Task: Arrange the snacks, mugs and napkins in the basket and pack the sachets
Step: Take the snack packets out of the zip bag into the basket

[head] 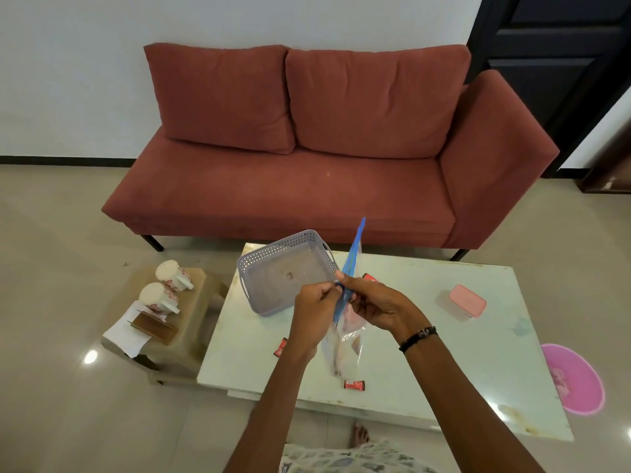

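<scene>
**Sachet Packing: Bag Mouth Held at the Zip**

Both hands hold a clear zip bag [343,339] above the tabletop [426,336]. The left hand [316,310] pinches the blue zip strip [353,254] at its near end; the right hand [377,307] has fingers curled round the same strip from the other side. The strip rises up and away from the grip, and the bag body hangs below it. Whether the bag holds anything cannot be told.

Step in hand, as judged: opening or closing the bag for the sachets. Red sachets lie loose: one [280,347] left of the grip, one [355,384] below it, one [370,278] just behind the right hand.

The basket [269,268], with nothing packed in it, sits just beyond the left hand. Two mugs [167,285] and napkins [126,331] rest on a stool [198,302] well to the left.

Next move calls for parting the zip fully, then freeing one hand to collect the sachets.
</scene>
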Tool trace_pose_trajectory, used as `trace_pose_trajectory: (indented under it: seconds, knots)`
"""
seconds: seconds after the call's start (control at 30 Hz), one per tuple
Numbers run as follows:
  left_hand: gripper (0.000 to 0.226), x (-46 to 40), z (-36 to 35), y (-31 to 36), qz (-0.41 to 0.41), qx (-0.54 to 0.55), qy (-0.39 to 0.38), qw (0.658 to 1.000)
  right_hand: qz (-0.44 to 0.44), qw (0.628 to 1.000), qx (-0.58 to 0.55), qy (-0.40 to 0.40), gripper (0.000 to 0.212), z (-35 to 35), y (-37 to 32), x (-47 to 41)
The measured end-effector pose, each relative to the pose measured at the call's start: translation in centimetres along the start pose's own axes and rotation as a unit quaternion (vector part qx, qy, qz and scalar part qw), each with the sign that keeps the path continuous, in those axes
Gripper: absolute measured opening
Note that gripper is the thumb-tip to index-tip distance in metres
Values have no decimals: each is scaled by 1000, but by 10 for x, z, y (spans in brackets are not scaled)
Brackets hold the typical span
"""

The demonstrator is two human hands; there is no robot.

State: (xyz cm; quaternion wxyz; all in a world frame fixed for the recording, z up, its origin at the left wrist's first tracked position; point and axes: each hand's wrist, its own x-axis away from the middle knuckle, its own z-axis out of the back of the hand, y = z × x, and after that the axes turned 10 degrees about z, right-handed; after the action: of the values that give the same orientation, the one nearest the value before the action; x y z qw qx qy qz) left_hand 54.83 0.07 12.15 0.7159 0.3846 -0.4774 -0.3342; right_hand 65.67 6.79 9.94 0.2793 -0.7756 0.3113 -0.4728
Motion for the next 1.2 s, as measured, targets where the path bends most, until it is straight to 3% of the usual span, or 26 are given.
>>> trace_pose_trajectory:
  seconds: [0.1,0.27,0.33,0.47,0.6,0.67,0.87,1.03,1.2]
  knots:
    - [25,2,1,-2,-13,-53,23,998,23,999,33,10,23,3,3,4]
    - [24,7,4,-6,-6,-145,-25,989,80,986,146,28,22,4,4,8]
    - [26,7,0,-7,-38,-156,7,987,92,978,188,19,17,4,3,11]
    - [23,10,-5,-13,-83,-161,49,982,59,948,311,-48,20,10,6,25]
    - [24,12,-6,-18,-88,-178,42,979,31,922,360,-140,22,17,4,36]
    - [25,12,-7,-20,-66,-151,16,986,58,909,381,-159,24,17,4,37]
    - [35,9,0,-17,85,-103,-126,983,178,912,348,-126,30,18,22,38]
    - [35,8,3,-19,52,-64,-145,986,90,925,323,-180,37,23,12,40]
    - [37,11,-6,-24,25,48,-131,990,161,935,285,-133,33,18,16,41]
